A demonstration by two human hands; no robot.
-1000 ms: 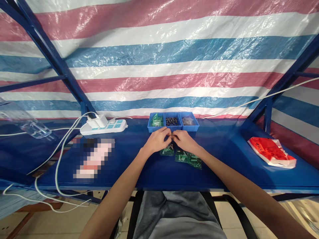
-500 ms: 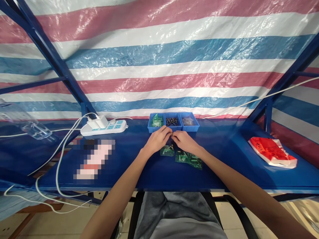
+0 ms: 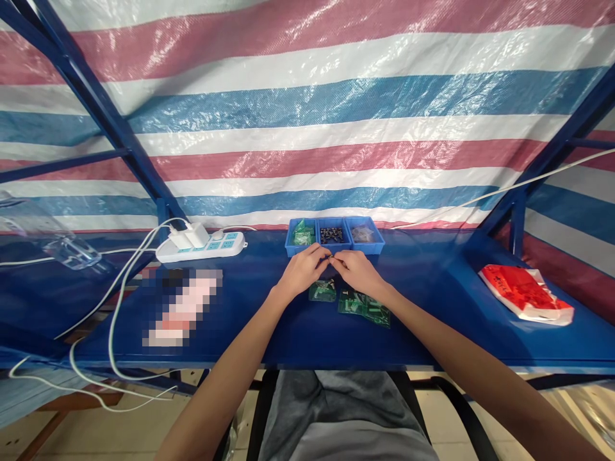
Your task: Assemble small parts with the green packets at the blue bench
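My left hand (image 3: 303, 270) and my right hand (image 3: 359, 272) meet fingertip to fingertip just in front of three joined blue bins. Both pinch a tiny metal piece (image 3: 330, 257), mostly covered by the fingers; its exact kind is too small to tell. Below the hands lies a small green packet (image 3: 322, 291) with little metal parts on it. A larger group of green packets (image 3: 364, 308) sits partly under my right wrist. The left bin (image 3: 300, 252) holds green packets, the middle bin (image 3: 335, 247) dark and metallic small parts, the right bin (image 3: 369, 248) clear plastic bags.
A white power strip (image 3: 202, 251) with plugged-in adapters and white cables stands at the back left of the blue table (image 3: 307, 346). Farther left is a clear plastic bottle (image 3: 72, 246). A red and white package (image 3: 526, 294) lies at the right. Striped sheeting (image 3: 336, 102) hangs behind.
Both hands stay in nearly the same place. The fingertips have shifted slightly around the metal piece, which shows less than before.
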